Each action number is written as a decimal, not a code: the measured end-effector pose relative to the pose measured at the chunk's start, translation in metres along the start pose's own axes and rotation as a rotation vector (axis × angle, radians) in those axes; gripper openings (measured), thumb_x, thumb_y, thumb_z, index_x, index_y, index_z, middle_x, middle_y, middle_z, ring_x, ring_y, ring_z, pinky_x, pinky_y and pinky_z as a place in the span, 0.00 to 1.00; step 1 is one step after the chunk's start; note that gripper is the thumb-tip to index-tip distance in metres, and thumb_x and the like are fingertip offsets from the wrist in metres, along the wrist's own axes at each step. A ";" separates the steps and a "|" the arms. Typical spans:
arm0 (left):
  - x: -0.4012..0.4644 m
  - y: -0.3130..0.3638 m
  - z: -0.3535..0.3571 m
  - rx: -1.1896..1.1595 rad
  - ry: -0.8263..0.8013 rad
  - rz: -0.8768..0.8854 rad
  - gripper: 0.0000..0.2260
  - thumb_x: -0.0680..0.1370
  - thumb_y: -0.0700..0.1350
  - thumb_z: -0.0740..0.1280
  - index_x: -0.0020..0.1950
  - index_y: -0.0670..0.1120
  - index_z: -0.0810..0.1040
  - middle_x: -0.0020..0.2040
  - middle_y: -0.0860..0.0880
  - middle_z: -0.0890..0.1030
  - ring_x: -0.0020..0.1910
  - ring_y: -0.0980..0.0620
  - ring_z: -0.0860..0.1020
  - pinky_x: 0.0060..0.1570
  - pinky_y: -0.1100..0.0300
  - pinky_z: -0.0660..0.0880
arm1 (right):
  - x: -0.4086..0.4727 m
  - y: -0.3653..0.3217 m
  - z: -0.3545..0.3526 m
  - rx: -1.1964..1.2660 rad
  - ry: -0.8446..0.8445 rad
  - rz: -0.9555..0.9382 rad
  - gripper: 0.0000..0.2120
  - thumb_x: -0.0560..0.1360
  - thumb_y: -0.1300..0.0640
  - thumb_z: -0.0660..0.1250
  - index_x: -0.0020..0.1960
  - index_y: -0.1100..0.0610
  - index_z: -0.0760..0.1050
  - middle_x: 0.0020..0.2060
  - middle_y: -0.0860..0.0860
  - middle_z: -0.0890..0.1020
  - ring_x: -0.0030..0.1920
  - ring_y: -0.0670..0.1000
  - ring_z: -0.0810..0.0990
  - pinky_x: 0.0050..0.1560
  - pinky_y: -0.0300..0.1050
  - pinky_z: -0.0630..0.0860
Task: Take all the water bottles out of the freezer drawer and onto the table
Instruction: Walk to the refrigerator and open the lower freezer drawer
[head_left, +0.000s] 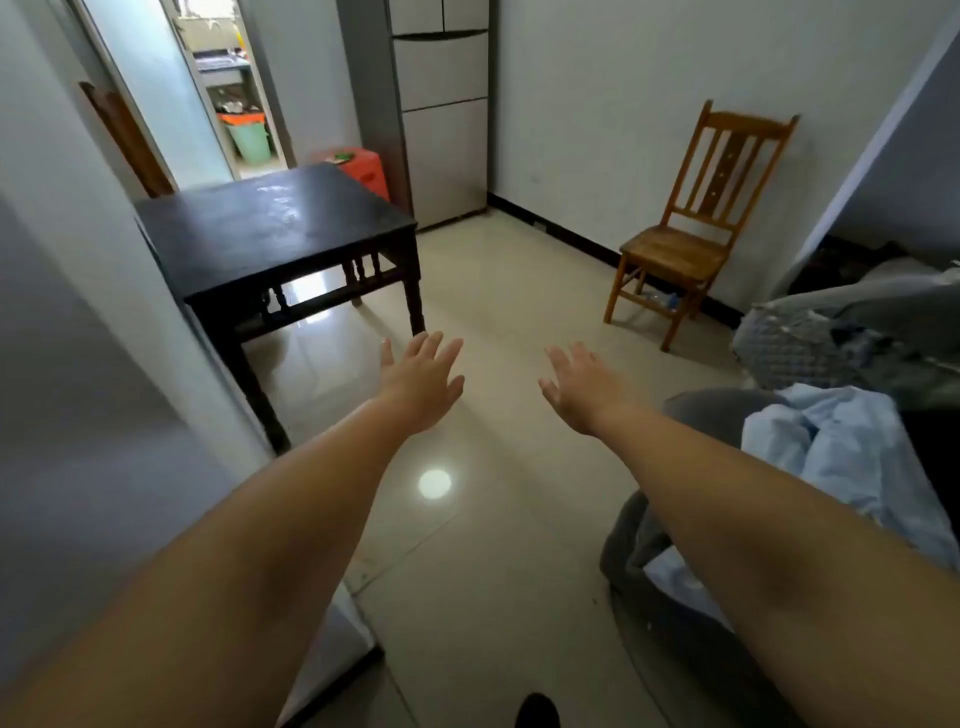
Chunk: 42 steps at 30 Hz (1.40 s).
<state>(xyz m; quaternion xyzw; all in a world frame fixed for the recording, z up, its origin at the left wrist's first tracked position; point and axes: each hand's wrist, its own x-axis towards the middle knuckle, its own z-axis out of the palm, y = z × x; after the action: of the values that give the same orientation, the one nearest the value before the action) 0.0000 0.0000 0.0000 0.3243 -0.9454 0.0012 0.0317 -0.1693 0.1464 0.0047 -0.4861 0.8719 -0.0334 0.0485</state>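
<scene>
A silver fridge (441, 104) stands at the far end of the room with its doors and its lower freezer drawer (445, 161) closed. No water bottles show. A dark wooden table (270, 223) stands left of the middle, its top bare. My left hand (422, 382) and my right hand (579, 387) reach forward over the floor with straight fingers, both holding nothing, well short of the fridge.
A wooden chair (696, 228) stands against the right wall. A red stool (358, 166) sits between the table and the fridge. Bedding and clothes (841, 457) pile up at the right. A doorway (234, 88) opens at the far left. Tiled floor lies between me and the fridge.
</scene>
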 end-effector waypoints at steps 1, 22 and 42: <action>0.021 0.003 0.000 -0.002 -0.005 -0.011 0.26 0.81 0.56 0.52 0.77 0.53 0.49 0.78 0.48 0.53 0.78 0.47 0.50 0.73 0.37 0.45 | 0.019 0.009 -0.004 0.003 -0.009 -0.005 0.26 0.81 0.45 0.50 0.76 0.52 0.52 0.74 0.59 0.59 0.70 0.61 0.63 0.65 0.59 0.68; 0.450 -0.038 0.023 -0.154 0.008 -0.060 0.25 0.81 0.56 0.52 0.77 0.53 0.52 0.77 0.48 0.58 0.76 0.47 0.56 0.73 0.40 0.49 | 0.432 0.134 -0.038 -0.029 -0.082 0.062 0.23 0.81 0.47 0.50 0.71 0.57 0.61 0.67 0.59 0.68 0.65 0.60 0.69 0.62 0.57 0.71; 0.943 -0.076 0.039 -0.178 -0.011 -0.074 0.25 0.80 0.56 0.52 0.76 0.52 0.55 0.76 0.47 0.60 0.75 0.45 0.59 0.72 0.37 0.51 | 0.899 0.266 -0.105 -0.022 0.014 0.080 0.24 0.82 0.46 0.50 0.74 0.55 0.57 0.70 0.58 0.64 0.66 0.61 0.67 0.58 0.56 0.71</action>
<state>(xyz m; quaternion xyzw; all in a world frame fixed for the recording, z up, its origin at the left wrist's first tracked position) -0.6985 -0.6391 0.0169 0.3548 -0.9293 -0.0857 0.0555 -0.8762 -0.4771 0.0338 -0.4511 0.8913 -0.0254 0.0382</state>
